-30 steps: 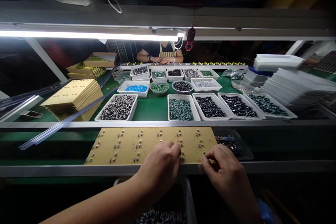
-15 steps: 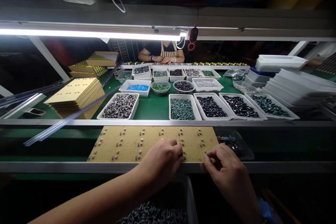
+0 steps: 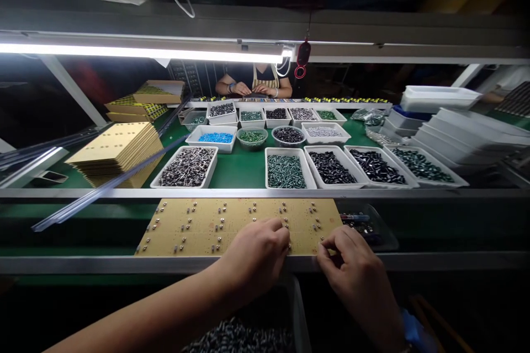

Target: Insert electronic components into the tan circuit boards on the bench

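A tan circuit board panel (image 3: 240,231) lies on the rails in front of me, with small grey and silvery components standing on it in rows. My left hand (image 3: 259,248) is over the panel's front edge, right of centre; its fingers are curled together and turned away, so what they pinch is hidden. At the panel's front right corner my right hand (image 3: 351,265) has thumb and forefinger closed at the edge, beside a small component. Anything between those fingertips is too small to make out. Below my left arm, a bin of dark cylindrical components (image 3: 248,336) is partly covered.
White trays of components (image 3: 290,171) and round bowls (image 3: 252,138) stand beyond the rail. A stack of tan boards (image 3: 118,151) is at left, crossed by a clear plastic strip (image 3: 111,182). Stacked white trays (image 3: 459,138) stand right. A co-worker's hands (image 3: 252,89) are opposite.
My right hand has shifted very slightly left at the panel's corner. My left hand stays nearly in place. The co-worker's hands have moved a little over a dark item.
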`<move>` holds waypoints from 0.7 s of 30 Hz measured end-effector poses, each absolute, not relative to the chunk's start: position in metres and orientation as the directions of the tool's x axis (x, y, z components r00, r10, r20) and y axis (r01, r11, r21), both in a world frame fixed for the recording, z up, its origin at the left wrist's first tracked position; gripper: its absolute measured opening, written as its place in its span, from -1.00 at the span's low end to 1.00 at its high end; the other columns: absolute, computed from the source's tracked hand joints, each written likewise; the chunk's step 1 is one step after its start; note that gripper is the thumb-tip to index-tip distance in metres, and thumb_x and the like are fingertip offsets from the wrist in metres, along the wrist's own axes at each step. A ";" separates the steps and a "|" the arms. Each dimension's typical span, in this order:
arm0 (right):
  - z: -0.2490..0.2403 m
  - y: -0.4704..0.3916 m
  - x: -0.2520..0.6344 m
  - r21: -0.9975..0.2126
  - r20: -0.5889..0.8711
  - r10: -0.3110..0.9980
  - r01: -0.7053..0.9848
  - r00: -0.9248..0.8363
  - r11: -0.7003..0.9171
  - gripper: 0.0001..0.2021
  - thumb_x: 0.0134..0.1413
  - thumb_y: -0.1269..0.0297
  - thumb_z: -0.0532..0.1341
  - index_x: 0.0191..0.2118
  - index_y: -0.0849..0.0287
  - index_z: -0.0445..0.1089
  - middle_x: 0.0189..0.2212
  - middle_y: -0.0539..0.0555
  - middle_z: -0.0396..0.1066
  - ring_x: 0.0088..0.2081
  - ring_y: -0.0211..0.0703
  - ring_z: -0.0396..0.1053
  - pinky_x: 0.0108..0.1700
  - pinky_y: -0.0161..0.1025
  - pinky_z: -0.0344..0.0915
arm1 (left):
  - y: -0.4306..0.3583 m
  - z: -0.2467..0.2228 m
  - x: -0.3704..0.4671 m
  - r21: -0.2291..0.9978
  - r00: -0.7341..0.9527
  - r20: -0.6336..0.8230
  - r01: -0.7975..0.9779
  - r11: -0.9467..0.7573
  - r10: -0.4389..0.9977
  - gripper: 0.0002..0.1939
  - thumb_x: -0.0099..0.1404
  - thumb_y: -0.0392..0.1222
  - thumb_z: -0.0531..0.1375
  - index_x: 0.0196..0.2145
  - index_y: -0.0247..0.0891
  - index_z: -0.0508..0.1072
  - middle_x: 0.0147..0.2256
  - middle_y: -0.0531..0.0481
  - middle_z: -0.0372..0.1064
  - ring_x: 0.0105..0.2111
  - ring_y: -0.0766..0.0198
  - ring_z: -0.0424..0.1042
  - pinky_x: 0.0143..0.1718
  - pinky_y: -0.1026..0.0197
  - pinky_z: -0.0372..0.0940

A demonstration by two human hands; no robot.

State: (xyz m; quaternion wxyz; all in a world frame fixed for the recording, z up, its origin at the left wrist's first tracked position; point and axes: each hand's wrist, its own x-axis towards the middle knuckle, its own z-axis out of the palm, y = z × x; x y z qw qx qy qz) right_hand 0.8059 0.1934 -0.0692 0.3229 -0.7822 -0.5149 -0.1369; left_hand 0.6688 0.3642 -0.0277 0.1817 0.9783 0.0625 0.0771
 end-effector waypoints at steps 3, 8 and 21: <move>-0.067 0.194 0.805 -0.330 0.547 0.720 0.901 0.427 -0.283 -0.81 0.26 0.41 0.16 -0.37 0.07 0.17 -0.43 -0.01 0.24 -0.34 -0.08 0.29 -0.25 -0.11 0.25 | 0.363 -0.024 0.666 0.325 0.985 0.116 0.082 -0.942 0.126 -0.85 0.35 -0.41 0.16 -0.38 -0.31 0.46 -0.31 -0.08 0.45 -0.32 0.15 0.44 -0.29 0.13 0.34; -0.056 0.187 0.815 -0.357 0.424 0.813 0.899 0.398 -0.253 -0.95 0.30 0.37 0.15 -0.23 0.09 0.32 -0.30 0.06 0.40 -0.25 -0.04 0.40 -0.20 -0.09 0.36 | 0.363 -0.014 0.663 0.312 0.991 0.048 0.103 -0.944 0.124 -0.83 0.40 -0.40 0.15 -0.28 -0.28 0.54 -0.35 -0.05 0.45 -0.37 0.13 0.47 -0.32 0.11 0.39; -0.044 0.182 0.837 -0.458 0.330 0.912 0.886 0.243 -0.071 -0.83 0.38 0.39 0.14 -0.16 0.05 0.49 -0.24 0.04 0.48 -0.20 -0.14 0.50 -0.13 -0.23 0.43 | 0.366 -0.021 0.644 0.385 0.949 0.277 0.033 -0.922 0.150 -0.60 0.43 -0.43 0.05 0.15 -0.33 0.46 -0.22 -0.17 0.47 -0.31 0.09 0.49 -0.28 0.04 0.46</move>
